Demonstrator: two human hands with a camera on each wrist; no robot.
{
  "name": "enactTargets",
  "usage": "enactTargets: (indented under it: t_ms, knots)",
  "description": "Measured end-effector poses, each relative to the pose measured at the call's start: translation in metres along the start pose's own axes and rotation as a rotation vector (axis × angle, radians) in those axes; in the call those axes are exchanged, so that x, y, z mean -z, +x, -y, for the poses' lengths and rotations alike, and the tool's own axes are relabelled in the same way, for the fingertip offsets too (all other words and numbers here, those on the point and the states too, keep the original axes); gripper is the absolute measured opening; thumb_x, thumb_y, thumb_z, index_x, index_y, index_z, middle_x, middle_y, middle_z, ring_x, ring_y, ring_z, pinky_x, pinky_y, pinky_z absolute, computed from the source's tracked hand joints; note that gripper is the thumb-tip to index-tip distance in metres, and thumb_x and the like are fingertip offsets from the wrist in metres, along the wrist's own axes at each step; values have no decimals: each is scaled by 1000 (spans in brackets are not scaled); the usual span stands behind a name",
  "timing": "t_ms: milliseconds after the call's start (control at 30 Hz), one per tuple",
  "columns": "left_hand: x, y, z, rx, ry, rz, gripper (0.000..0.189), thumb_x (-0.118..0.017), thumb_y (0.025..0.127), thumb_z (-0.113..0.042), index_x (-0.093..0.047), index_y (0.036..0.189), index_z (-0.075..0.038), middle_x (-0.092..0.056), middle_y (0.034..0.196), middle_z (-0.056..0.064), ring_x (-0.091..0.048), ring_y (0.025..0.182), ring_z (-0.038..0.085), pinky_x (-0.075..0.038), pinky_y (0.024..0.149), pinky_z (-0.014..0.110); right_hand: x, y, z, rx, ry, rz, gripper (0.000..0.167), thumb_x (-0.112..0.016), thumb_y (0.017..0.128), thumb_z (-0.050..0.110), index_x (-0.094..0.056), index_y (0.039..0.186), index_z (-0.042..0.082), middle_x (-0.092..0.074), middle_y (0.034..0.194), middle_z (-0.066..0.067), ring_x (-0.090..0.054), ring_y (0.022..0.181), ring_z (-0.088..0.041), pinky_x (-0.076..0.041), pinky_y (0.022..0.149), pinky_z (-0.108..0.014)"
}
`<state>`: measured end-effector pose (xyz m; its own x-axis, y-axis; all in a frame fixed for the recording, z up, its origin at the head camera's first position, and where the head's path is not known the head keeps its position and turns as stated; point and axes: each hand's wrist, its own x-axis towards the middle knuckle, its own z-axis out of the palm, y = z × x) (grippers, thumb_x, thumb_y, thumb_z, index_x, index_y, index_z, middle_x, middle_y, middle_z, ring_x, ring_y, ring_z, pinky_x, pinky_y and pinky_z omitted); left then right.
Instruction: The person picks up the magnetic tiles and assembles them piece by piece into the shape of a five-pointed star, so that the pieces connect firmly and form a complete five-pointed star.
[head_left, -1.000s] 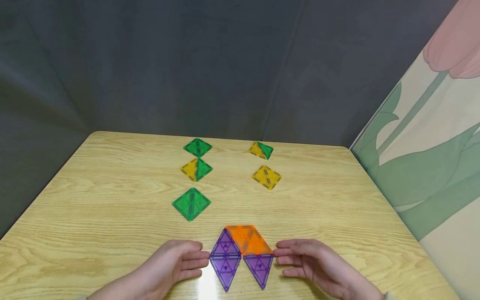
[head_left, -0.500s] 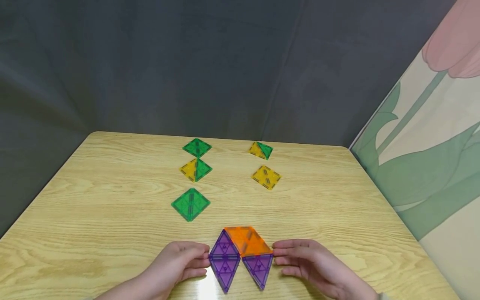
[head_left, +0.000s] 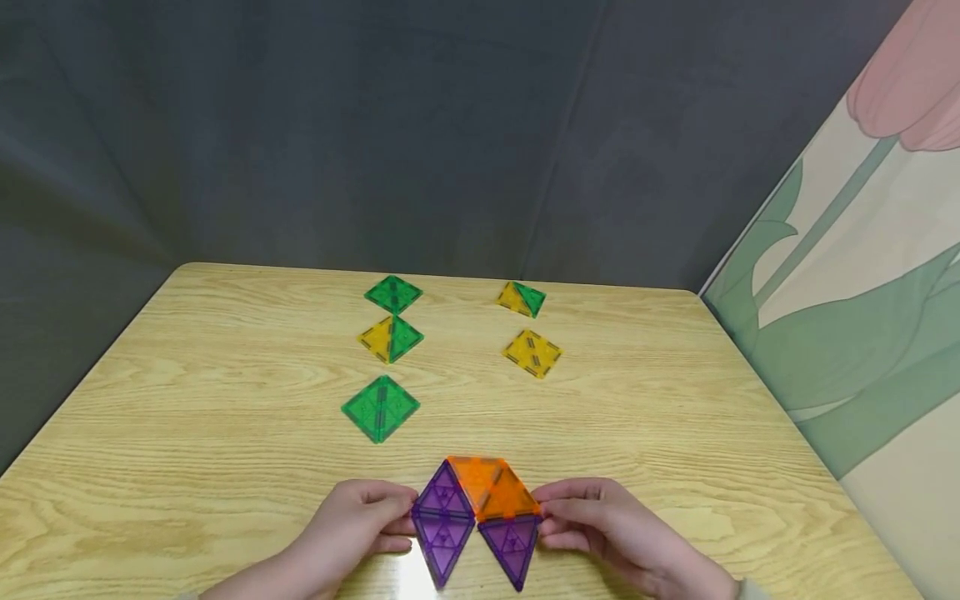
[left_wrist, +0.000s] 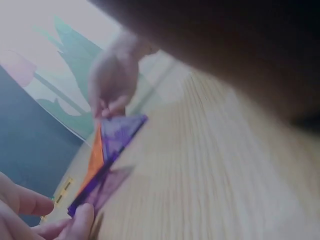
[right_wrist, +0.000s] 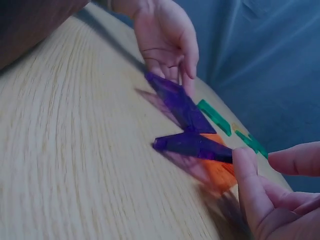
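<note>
Purple and orange translucent magnetic tiles are joined edge to edge in an arch in front of me. Two purple triangles (head_left: 444, 537) form its left side. Orange triangles (head_left: 478, 482) make up the top, with one more purple triangle (head_left: 512, 543) pointing down at the right. My left hand (head_left: 356, 525) pinches the outer left corner between thumb and fingers. At the opposite corner, where orange meets purple, my right hand (head_left: 611, 529) pinches with thumb and fingers. In the right wrist view the purple tiles (right_wrist: 195, 145) tilt up off the wood, their reflection beneath them.
Behind the arch lie several tile diamonds: green (head_left: 381, 408), yellow-green (head_left: 391, 338) and another green (head_left: 393, 295) on the left. A yellow one (head_left: 533, 354) and a yellow-green one (head_left: 522, 299) lie on the right. A dark curtain (head_left: 450, 142) hangs behind the wooden table (head_left: 225, 400).
Both hands have closed from touching the sides to pinching the tile arch at its corners. The arch has shifted slightly toward me and to the left, and now tilts up.
</note>
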<state>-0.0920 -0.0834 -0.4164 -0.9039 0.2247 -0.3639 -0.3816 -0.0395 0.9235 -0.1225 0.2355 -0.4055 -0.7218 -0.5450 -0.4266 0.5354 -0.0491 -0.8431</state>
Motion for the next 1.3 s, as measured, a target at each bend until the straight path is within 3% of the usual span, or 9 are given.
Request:
enactTargets:
  t_ms: [200, 400, 633, 900, 1067, 1300]
  knots:
    - [0, 8, 2, -29, 102, -35, 32, -62, 91, -1, -60, 117, 19, -71, 83, 12, -68, 67, 19, -59, 58, 32, -10, 6, -3, 6, -227, -78, 30, -62, 96, 6, -59, 118, -14, -68, 83, -13, -67, 71, -17, -59, 64, -28]
    - [-3, 11, 0, -42, 161, -47, 32, -69, 85, -1, -64, 114, 12, -67, 67, 9, -59, 52, 14, -44, 40, 21, -13, 10, -5, 19, -282, -120, 24, -61, 96, 4, -60, 113, -13, -69, 81, -15, -66, 66, -17, -58, 58, -28]
    - [-8, 10, 1, -46, 143, -55, 29, -69, 85, 1, -64, 112, 13, -68, 72, 8, -58, 51, 12, -43, 40, 20, -13, 13, -8, 54, -270, -128, 23, -59, 95, 0, -59, 113, -15, -70, 83, -17, -69, 68, -18, -59, 62, -30]
    - [-6, 11, 6, -30, 46, -49, 32, -65, 89, 1, -60, 116, 17, -70, 77, 11, -66, 62, 17, -57, 54, 30, -14, 13, -8, 65, -202, -126, 23, -58, 95, -2, -57, 113, -16, -69, 81, -15, -68, 68, -17, -60, 64, -30]
    - [-5, 11, 7, -39, -1, -88, 34, -66, 89, 0, -61, 118, 17, -70, 78, 12, -67, 64, 18, -58, 55, 30, -13, 13, -8, 35, -154, -131, 23, -58, 96, -1, -58, 115, -12, -67, 83, -11, -67, 68, -15, -60, 67, -31]
    - [-3, 12, 5, -17, -42, -83, 33, -66, 90, -2, -62, 118, 15, -71, 81, 13, -68, 66, 19, -59, 58, 31, -13, 15, -9, 41, -98, -111, 21, -57, 96, -2, -56, 115, -11, -66, 89, -12, -67, 70, -15, -60, 69, -31]
